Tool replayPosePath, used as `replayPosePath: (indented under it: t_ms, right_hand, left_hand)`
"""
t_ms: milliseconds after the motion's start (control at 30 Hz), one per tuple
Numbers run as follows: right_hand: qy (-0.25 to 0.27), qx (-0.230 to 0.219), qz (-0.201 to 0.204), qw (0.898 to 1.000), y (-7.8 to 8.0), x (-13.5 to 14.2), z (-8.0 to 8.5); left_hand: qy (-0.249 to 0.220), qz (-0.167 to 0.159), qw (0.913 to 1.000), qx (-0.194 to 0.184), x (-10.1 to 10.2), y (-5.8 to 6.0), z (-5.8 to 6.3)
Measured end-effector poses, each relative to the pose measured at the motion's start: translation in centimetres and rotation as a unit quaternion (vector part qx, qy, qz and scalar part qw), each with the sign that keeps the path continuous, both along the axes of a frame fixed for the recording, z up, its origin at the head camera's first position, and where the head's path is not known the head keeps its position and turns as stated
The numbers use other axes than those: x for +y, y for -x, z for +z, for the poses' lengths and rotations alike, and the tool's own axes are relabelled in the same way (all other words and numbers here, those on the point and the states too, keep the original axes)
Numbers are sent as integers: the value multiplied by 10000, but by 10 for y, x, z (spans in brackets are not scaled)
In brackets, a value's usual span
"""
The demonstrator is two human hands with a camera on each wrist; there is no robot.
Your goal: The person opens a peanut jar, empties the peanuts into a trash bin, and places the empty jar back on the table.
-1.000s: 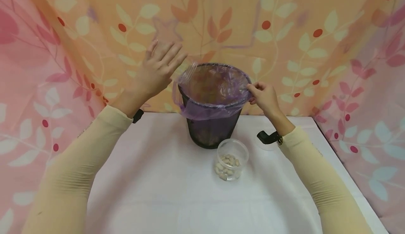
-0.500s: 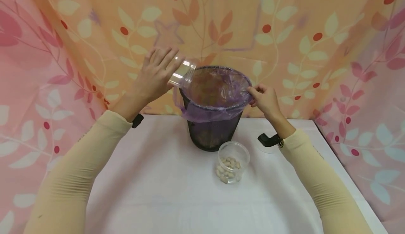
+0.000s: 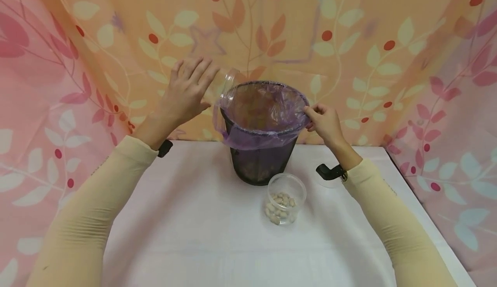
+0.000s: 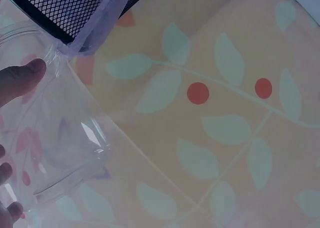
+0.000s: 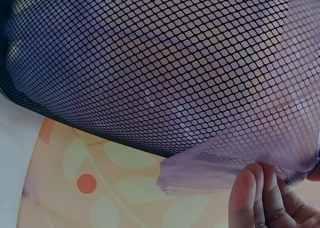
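My left hand (image 3: 188, 88) grips a clear plastic tub (image 3: 229, 87), tilted on its side with its mouth at the left rim of the bin. In the left wrist view, the thumb and fingertips lie on opposite sides of the tub (image 4: 60, 128), and no contents show inside it. The black mesh bin (image 3: 258, 168) stands upright, lined with a thin purple bag (image 3: 262, 139) folded over its rim. At the right rim, my right hand (image 3: 326, 121) pinches the edge of the bag (image 5: 200, 180) between thumb and fingers.
In front of the bin stands another clear tub (image 3: 286, 183), holding several pale, nut-like pieces (image 3: 280, 209). A clear round lid (image 3: 329, 182) lies on the white table (image 3: 194, 218) below the right wrist. Patterned cloth (image 3: 349, 62) hangs behind and at both sides.
The left hand has swung the tub about at the bin's left rim, then drawn slightly back left. The right hand keeps its hold on the bag.
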State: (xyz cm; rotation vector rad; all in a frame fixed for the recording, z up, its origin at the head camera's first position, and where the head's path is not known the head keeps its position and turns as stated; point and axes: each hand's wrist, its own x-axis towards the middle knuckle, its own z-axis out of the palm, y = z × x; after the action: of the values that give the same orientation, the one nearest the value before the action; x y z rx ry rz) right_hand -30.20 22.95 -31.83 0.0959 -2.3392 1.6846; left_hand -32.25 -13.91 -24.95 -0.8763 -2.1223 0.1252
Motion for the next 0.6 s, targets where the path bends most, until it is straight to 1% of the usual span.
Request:
replayPosePath:
  t_ms: [167, 300, 467, 600]
  right_hand:
    - [1, 74, -17, 10000, 1, 1, -2]
    - [31, 69, -34, 10000, 3, 1, -4]
    - [48, 80, -23, 10000, 3, 1, -4]
    - [36, 94, -9, 9999, 3, 1, -3]
  left_hand:
    - [-85, 58, 9998, -150, 1, -1, 0]
    - [-141, 15, 9996, -247, 1, -1, -1]
    - [-166, -39, 9996, -219, 1, -2, -1]
    - [-141, -22, 9999, -83, 0, -2, -1]
